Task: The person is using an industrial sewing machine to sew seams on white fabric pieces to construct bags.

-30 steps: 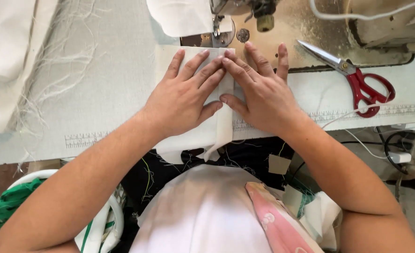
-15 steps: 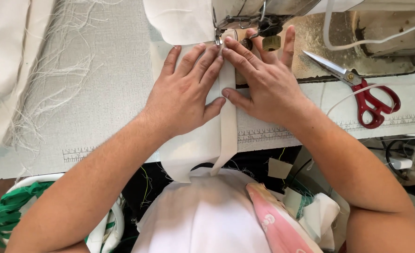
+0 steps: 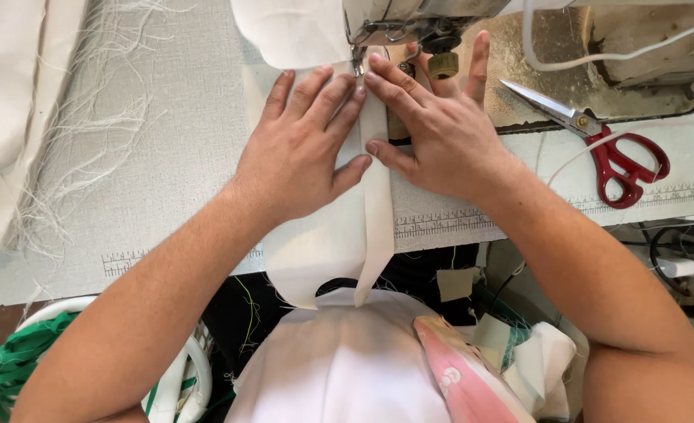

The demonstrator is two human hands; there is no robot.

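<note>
At the table's far edge, centre: sewing machine (image 3: 410,23), its head overhanging the strip (image 3: 374,180); the needle area sits just past the fingertips.
Table (image 3: 167,157): pale woven top with a printed ruler band along the near edge; its near edge crosses the view from lower left to right.
Open room, left: a bare stretch of table lies between the left hand (image 3: 304,157) and the folded cloth (image 3: 2,117) at the left edge, crossed only by loose threads (image 3: 73,157).
Open room, right: narrow; scissors (image 3: 605,149) with red handles lie near the right edge, blades pointing toward the machine, well apart from the right hand (image 3: 437,133).
Left hand: palm down, fingers spread flat and pressing on the white fabric (image 3: 316,251) beside the strip; it grips nothing; thumb tip touches the strip's edge.
Right hand: palm down, fingers splayed and flat, index and thumb pressing the strip's right edge; it clasps nothing.
Hands, relation: side by side, fingertips nearly meeting at the strip's far end.
Strip: long white folded band running from under the machine, between the hands, over the near edge and hanging down.
White fabric: lies under the left hand and drapes off the near edge.
Basket (image 3: 182,376): white, below the near edge at left, holding green cloth (image 3: 18,368).
</note>
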